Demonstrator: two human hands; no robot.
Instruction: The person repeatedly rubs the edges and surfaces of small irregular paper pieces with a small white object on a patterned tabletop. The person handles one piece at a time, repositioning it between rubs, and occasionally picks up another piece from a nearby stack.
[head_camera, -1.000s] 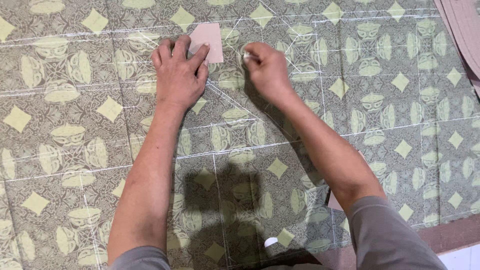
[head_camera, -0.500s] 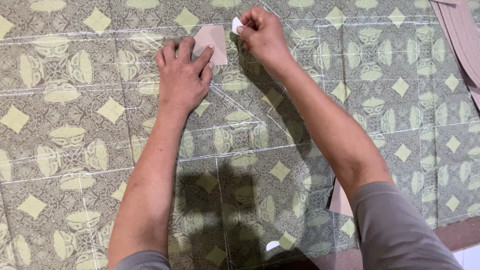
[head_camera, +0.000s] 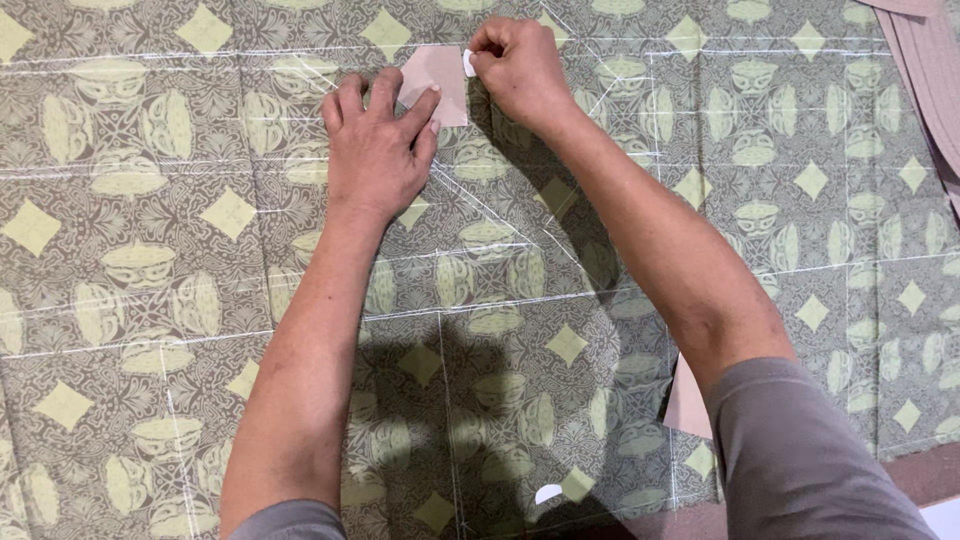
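Hands work on patterned green fabric (head_camera: 200, 300): left hand (head_camera: 378, 150) lies flat, fingers spread, pinning a small pink paper template (head_camera: 440, 75), while right hand (head_camera: 518, 65) pinches white tailor's chalk (head_camera: 468, 63) against the template's far right edge

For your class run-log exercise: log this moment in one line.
left hand: flat on card template | right hand: pinching chalk | patterned fabric

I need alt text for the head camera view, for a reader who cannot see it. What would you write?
Seen from above, the left hand presses a small pinkish card template flat on green patterned fabric, while the right hand holds a small white piece of chalk at the template's right edge. White chalk lines cross the fabric, and both arms wear grey sleeves.
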